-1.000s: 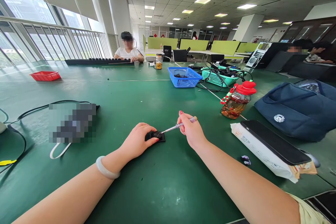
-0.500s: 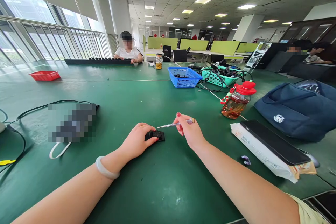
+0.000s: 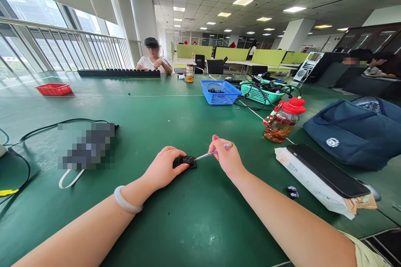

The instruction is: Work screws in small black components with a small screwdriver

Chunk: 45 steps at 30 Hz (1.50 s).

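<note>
A small black part (image 3: 189, 160) with a round raised middle and a flat square base lies on the green table. My left hand (image 3: 166, 167) grips it between thumb and fingers from the left side and steadies it against the tabletop. In my right hand (image 3: 227, 156) is a slim screwdriver (image 3: 207, 155) with a clear handle, pinched between thumb and fingers. Its shaft slants down to the left, and the tip is at the right edge of the black part; whether it touches cannot be made out.
Right of my arm lie a white packet (image 3: 310, 179) with a black phone (image 3: 328, 170) on it, a red-lidded bottle (image 3: 283, 121) and a navy bag (image 3: 347, 133). Blue (image 3: 221, 92) and green (image 3: 263, 94) baskets stand farther back. Across the table sits a person (image 3: 153, 60).
The screwdriver tip has shifted right and down, from above the black part to its right edge. My left hand keeps its place. The person opposite has raised a hand.
</note>
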Each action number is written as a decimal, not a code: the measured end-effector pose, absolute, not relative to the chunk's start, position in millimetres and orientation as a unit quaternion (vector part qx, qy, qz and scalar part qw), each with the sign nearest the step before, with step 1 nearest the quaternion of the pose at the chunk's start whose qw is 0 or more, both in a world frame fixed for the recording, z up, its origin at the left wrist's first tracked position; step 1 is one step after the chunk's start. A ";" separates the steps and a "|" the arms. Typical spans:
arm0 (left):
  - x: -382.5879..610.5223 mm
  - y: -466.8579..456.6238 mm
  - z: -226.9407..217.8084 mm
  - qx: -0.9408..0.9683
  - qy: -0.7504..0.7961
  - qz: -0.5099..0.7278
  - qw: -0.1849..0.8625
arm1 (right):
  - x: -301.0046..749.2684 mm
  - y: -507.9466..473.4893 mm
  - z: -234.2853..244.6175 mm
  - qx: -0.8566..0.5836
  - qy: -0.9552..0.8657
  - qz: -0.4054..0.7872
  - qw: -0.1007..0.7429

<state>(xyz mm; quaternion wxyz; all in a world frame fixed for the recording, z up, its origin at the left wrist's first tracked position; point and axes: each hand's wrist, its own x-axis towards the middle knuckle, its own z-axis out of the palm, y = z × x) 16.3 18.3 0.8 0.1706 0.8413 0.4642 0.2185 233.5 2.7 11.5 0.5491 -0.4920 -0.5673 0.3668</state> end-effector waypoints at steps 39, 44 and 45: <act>15.8 19.5 -2.0 0.848 0.452 0.224 0.161 | 224.9 -20.0 17.6 -0.392 -0.766 0.168 0.481; 15.1 20.4 -4.4 0.850 0.451 0.225 0.155 | 222.6 -19.8 19.1 -0.390 -0.777 0.156 0.468; 15.0 20.6 -4.9 0.850 0.451 0.225 0.154 | 222.2 -20.0 19.4 -0.386 -0.778 0.155 0.470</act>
